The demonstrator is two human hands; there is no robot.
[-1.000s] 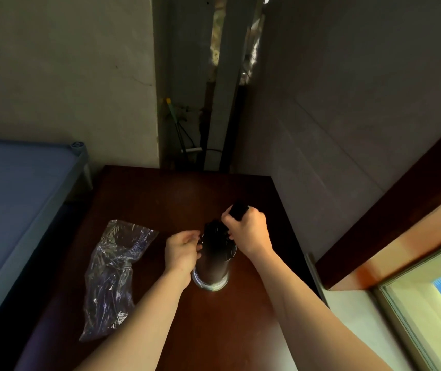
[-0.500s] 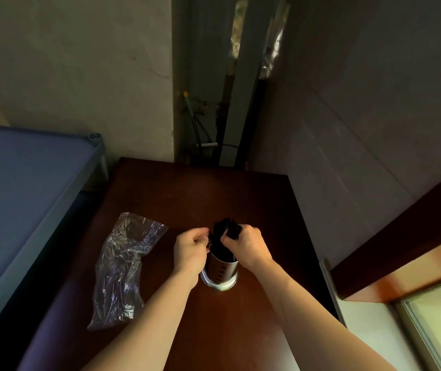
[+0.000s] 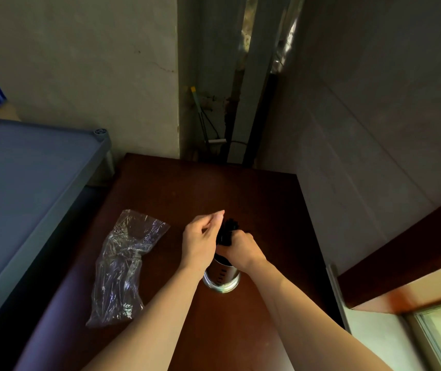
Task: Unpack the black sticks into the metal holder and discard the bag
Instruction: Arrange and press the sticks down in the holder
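A shiny metal holder stands upright on the dark brown table. A bundle of black sticks pokes out of its top. My right hand is closed around the sticks just above the holder's rim. My left hand is at the left side of the sticks, fingers spread and pointing up, holding nothing. The clear plastic bag lies crumpled and flat on the table, to the left of the holder and apart from both hands.
A blue bed runs along the table's left side. Grey walls close the right and back. Pipes and poles stand in the gap behind the table. A brown window sill juts in at the right.
My left hand has opened, its fingers now spread beside the sticks. My right hand stays closed on the bundle in the holder. The bag has not moved; the camera shifted a little.
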